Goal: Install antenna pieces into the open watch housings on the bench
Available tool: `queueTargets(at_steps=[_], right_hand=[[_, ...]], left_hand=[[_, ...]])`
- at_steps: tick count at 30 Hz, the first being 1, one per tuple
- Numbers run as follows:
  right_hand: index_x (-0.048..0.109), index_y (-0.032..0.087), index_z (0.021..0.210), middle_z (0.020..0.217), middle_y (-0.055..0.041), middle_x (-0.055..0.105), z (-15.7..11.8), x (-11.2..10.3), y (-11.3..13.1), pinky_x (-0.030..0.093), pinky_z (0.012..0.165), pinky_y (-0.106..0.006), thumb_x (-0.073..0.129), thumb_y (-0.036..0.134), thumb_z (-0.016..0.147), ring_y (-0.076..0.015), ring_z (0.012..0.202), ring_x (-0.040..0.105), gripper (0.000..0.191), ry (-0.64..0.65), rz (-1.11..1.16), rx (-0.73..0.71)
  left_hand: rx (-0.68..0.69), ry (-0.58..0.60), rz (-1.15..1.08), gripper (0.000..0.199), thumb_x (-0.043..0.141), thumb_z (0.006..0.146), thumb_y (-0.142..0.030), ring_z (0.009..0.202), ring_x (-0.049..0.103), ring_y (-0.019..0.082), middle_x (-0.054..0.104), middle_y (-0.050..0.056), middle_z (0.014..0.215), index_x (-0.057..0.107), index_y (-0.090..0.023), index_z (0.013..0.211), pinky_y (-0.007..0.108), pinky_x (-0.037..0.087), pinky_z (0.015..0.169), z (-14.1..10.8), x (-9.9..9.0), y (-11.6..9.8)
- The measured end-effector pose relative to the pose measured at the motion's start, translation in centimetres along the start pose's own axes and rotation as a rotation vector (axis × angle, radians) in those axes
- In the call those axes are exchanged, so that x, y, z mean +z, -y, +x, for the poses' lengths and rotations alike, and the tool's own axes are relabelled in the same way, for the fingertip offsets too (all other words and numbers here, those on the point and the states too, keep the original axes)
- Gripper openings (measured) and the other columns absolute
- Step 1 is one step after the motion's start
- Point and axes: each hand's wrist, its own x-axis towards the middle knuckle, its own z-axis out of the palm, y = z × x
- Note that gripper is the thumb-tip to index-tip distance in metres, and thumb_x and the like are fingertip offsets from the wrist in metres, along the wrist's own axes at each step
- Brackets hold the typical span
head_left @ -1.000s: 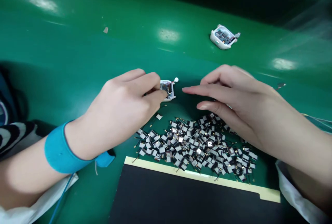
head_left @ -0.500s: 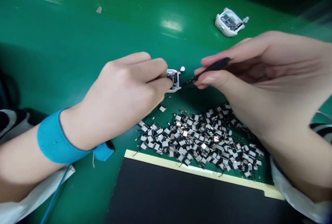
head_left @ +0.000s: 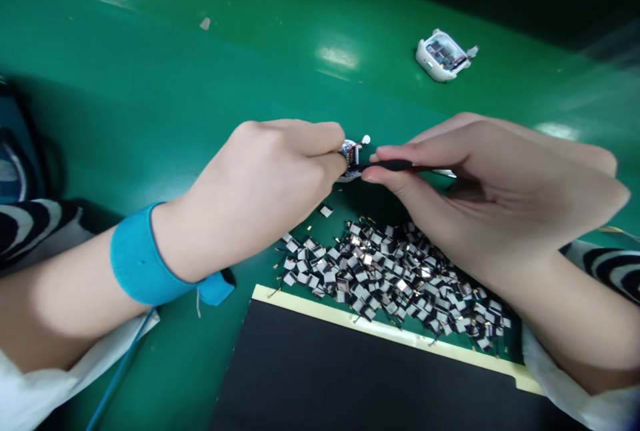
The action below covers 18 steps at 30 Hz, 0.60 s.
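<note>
My left hand (head_left: 270, 184), wearing a blue wrist strap (head_left: 137, 254), is closed around a small white watch case (head_left: 356, 171). Most of the case is hidden by the fingers; part of its circuit board shows, and a wire with a round white piece (head_left: 367, 140) sticks out at the top. From the right, my right hand (head_left: 480, 184) pinches a slim black pointed tool (head_left: 395, 165) between thumb and forefinger. The tool's tip reaches the open inside of the case, though what it touches there is too small to make out.
Below the hands lies a heap of small square black-and-silver parts with short leads (head_left: 390, 278). A black sheet with a cream edge strip (head_left: 340, 314) borders it in front. Another open white watch case (head_left: 440, 56) rests on the green mat (head_left: 165, 84) at the back right.
My right hand has moved down and left, bringing the black tool from beside the case into its opening, and it now lies nearly level. The left hand keeps its hold.
</note>
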Motion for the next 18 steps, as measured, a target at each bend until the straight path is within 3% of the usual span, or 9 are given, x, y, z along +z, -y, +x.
queueTargets(at_steps=[4,10,18], right_hand=[[0.062,0.018,0.063,0.060,-0.0005,0.061,0.1,0.1,0.6,0.038,0.037,-0.023,0.062,0.020,0.071,-0.0111,0.049,0.055,0.009,0.118,-0.022,0.025],[0.056,0.019,0.066,0.060,0.0011,0.058,-0.2,0.8,0.5,0.038,0.039,-0.022,0.062,0.013,0.068,-0.0102,0.050,0.052,0.009,-0.104,0.075,-0.054],[0.049,0.020,0.063,0.063,0.0021,0.056,-0.3,1.5,-0.2,0.046,0.045,-0.025,0.064,0.016,0.068,-0.0137,0.059,0.058,0.015,-0.080,0.286,0.090]], left_hand=[[-0.069,0.029,-0.026,0.024,0.038,0.082,-0.018,0.060,0.056,0.011,0.060,-0.001,0.075,0.061,-0.018,0.075,0.022,0.032,0.044,0.1,-0.1,-0.1],[-0.090,0.012,-0.007,0.026,0.036,0.082,-0.017,0.054,0.052,0.009,0.058,-0.002,0.073,0.060,-0.018,0.071,0.023,0.026,0.041,0.0,-0.1,-0.3],[-0.115,0.078,-0.013,0.025,0.036,0.081,-0.017,0.047,0.046,0.009,0.056,-0.003,0.068,0.055,-0.018,0.063,0.024,0.019,0.039,0.1,-0.2,-0.2]])
